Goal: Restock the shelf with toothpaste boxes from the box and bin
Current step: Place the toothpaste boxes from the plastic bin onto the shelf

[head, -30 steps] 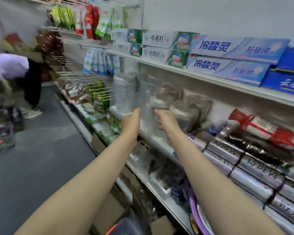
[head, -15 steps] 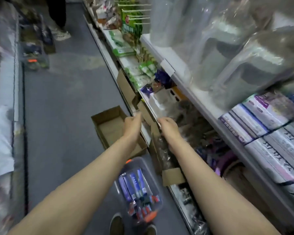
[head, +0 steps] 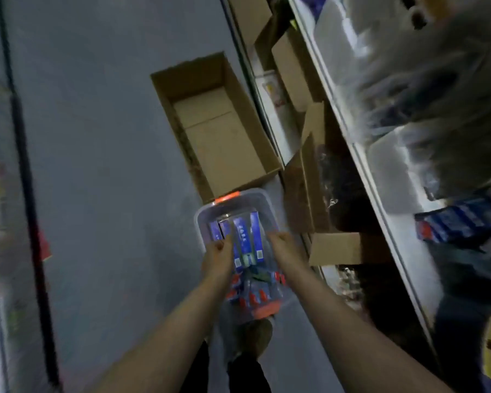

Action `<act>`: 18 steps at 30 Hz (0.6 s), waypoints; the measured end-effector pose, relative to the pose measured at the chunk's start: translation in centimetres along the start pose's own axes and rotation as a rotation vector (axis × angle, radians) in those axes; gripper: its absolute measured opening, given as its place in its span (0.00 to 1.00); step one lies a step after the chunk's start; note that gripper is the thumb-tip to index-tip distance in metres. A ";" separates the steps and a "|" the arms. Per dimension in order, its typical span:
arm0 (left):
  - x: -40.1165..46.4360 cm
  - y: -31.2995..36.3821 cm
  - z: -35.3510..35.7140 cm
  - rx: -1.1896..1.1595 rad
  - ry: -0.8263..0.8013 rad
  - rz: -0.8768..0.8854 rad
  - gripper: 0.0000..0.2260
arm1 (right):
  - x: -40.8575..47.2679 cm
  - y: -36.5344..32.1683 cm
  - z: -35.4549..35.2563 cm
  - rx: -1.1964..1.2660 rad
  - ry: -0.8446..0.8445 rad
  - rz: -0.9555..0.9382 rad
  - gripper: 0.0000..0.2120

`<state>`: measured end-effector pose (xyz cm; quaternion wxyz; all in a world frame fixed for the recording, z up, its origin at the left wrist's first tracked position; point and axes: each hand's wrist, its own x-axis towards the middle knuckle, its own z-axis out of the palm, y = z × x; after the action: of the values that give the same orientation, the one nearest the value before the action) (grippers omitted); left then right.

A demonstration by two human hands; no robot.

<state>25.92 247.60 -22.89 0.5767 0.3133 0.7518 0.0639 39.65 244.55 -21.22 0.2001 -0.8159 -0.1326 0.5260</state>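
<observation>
A clear plastic bin (head: 201, 222) with orange handles stands on the floor at my feet. Several blue toothpaste boxes (head: 245, 236) lie inside it, with more red-and-blue ones nearer me. My left hand (head: 219, 258) hangs over the bin's left side, fingers loosely curled, fingertips at the ends of the blue boxes. My right hand (head: 284, 249) hovers over the bin's right side, also loosely curled. I see nothing gripped in either hand. An open cardboard box (head: 248, 109) lies just beyond the bin with a bare bottom. The picture is blurred.
The shelf unit (head: 380, 194) runs along the right with wrapped goods and blue packs. Cardboard cartons and flaps (head: 335, 248) jut out from its lower levels beside the bin. Grey aisle floor (head: 102, 165) spreads to the left. My shoe (head: 257, 336) shows under the bin.
My view has swung from the shelf down to the floor. Both hands have dropped from shelf height to just over the bin.
</observation>
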 end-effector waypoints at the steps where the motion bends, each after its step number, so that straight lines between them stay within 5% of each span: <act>1: 1.7 -1.4 0.9 0.013 -0.005 -0.016 0.20 | 1.8 1.5 1.0 -0.018 -0.002 0.017 0.24; 5: 7.9 -6.0 4.5 0.030 -0.050 -0.017 0.18 | 8.8 6.9 3.9 -0.047 -0.001 0.069 0.28; 10: 15.5 -10.4 9.1 0.034 -0.151 -0.060 0.15 | 17.6 12.3 6.9 -0.030 -0.034 0.145 0.14; 18: 24.9 -13.6 14.8 0.047 -0.255 -0.174 0.29 | 27.5 16.7 10.7 0.069 -0.048 0.214 0.25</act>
<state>30.49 246.40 -54.55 0.6635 0.2657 0.6981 -0.0442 41.34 243.52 -55.10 0.1674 -0.8053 -0.0313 0.5680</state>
